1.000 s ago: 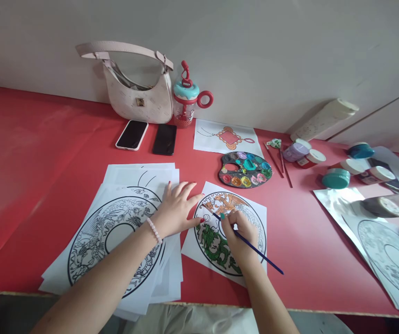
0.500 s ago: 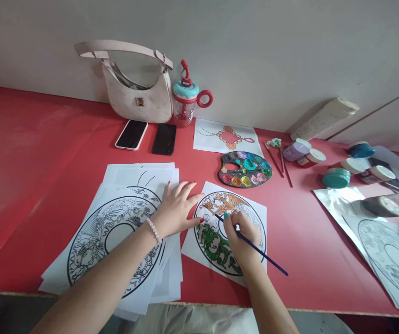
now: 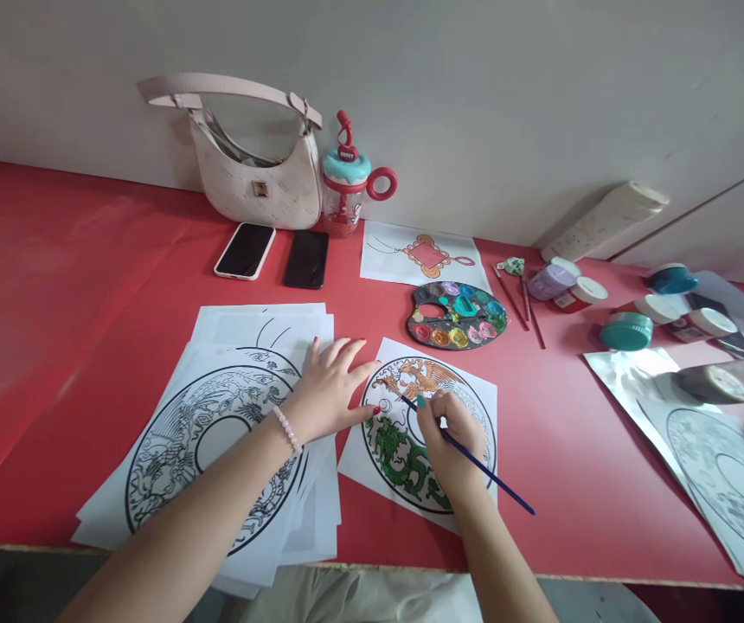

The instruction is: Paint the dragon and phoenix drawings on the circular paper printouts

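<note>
My right hand (image 3: 450,437) grips one blue paintbrush (image 3: 484,472), tip on the half-coloured round drawing (image 3: 427,376) on the red table (image 3: 86,260). My left hand (image 3: 330,389) lies open, flat on its edge. Beyond lie two phones (image 3: 245,251) (image 3: 306,259) and one palette (image 3: 458,316). The bottle (image 3: 346,186) tag is unreadable.

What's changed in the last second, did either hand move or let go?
The right hand edged slightly right, and the paintbrush in its grip shifted with it, tip still on the coloured sheet. Nothing was picked up or released. The left hand stayed flat on the paper stack; the palette is unmoved.
</note>
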Tool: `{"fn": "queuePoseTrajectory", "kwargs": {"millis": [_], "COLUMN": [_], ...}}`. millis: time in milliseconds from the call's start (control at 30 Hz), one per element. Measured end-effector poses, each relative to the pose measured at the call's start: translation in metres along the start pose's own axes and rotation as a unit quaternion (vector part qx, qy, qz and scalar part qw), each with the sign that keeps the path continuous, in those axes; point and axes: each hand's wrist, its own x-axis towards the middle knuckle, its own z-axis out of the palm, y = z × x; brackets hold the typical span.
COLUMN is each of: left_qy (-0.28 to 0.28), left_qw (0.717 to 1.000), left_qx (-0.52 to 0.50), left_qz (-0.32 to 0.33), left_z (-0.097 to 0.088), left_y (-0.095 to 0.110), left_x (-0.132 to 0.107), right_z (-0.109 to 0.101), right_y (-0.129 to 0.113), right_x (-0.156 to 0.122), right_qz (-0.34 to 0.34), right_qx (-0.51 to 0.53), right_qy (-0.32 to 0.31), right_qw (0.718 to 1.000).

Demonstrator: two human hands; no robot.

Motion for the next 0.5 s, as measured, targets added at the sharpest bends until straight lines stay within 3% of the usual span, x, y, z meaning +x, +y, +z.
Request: {"fn": "queuePoseTrajectory", "kwargs": {"millis": [500], "left_qy": [-0.008], "left_qw": [1.0], "left_qx": [0.004], "left_qz": [-0.001], "left_z": [-0.0024], "left_y": [0.0012], "left_x": [0.0001], "right_z": [-0.0004], "right_y": [0.0003], "right_x": [0.0], "right_qz": [-0.011], "right_qx": [-0.004], "right_qy": [-0.001], "right_qw": [1.0]}}
